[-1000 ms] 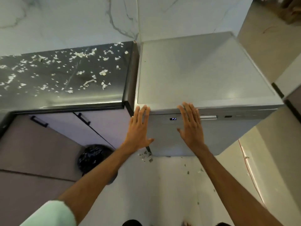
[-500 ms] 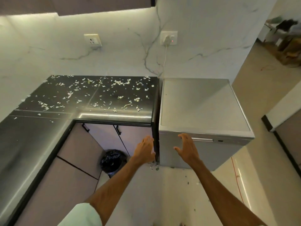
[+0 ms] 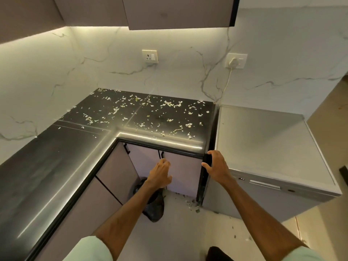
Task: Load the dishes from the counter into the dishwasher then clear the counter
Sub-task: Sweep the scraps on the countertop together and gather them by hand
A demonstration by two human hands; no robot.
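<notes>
**Person's dress and visible limbs: findings**

Left arm: the left sleeve (image 3: 88,248) is short, of plain pale mint-green fabric with no print or marking legible. The forearm is bare from its hem down to the left hand (image 3: 160,175), whose fingers are blurred. Right arm: the right sleeve (image 3: 302,254) is of matching pale mint-green, seen only at the lower frame edge. The forearm is likewise bare to the right hand (image 3: 216,169). A dark shape (image 3: 216,253) sits at the bottom edge between the arms; garment or footwear, undetermined.
</notes>
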